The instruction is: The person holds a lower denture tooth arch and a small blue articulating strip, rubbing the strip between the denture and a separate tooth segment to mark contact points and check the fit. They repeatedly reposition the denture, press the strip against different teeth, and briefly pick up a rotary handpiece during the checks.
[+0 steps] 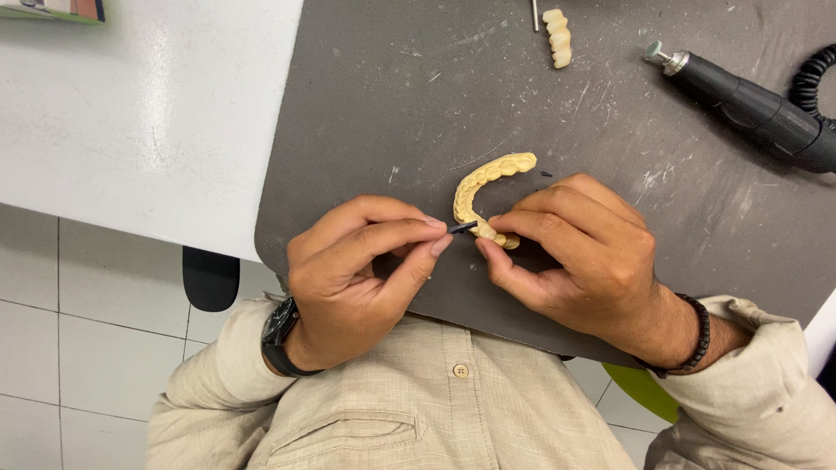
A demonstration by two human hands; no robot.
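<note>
The head camera looks straight down at a person's two hands working over a dark grey mat [418,104] that lies on a white counter [148,113]. The left hand [361,270] is closed in a pinch, with thumb and forefinger gripping a thin dark tool [462,228] whose tip points right and touches a curved, cream-coloured dental arch model [488,187]. The right hand [579,252] is closed on the near end of this arch, holding it between thumb and fingers, while the far end of the arch curves away and rests on the mat, just above both hands. A black watch [279,335] sits on the left wrist and a dark beaded bracelet [697,335] on the right wrist; both arms wear beige sleeves. At the top edge of the mat, well apart from the hands, lies a short cream row of model teeth [557,36] with a thin metal pin [535,15] just beside it. At the upper right lies a black rotary handpiece [749,104] with a small grey grinding tip, its coiled black cable [814,78] running off the edge. The mat's surface is scratched and dusty. Below the counter, pale floor tiles [87,348] show at left.
</note>
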